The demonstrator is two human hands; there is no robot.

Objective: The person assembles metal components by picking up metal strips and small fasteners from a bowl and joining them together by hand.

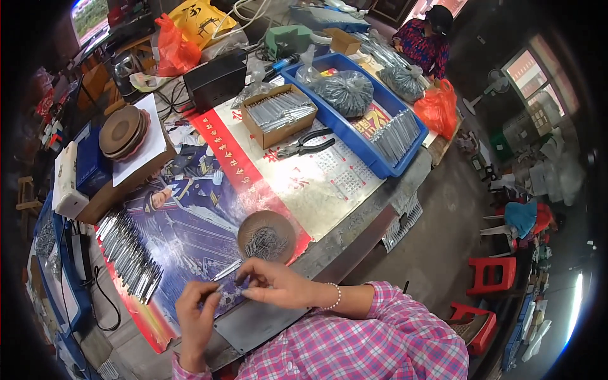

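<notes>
My left hand is above the front of the table, its thumb and fingertips pinched together on something too small to make out. Close by on its right is my right hand, with fingers curled and the thumb pressing toward them; whatever it grips is hidden. A slim silver rod shows just beyond the fingertips; I cannot tell whether it is held or lying down. Behind my right hand stands a round brown bowl of small grey metal pieces. To the left, many pen-like silver rods lie in a row.
A cardboard box of silver rods and black-handled pliers lie farther back. Beside them, a blue tray holds rods and a bagged batch of dark parts. Brown round dishes sit at left. Another person is at the far right.
</notes>
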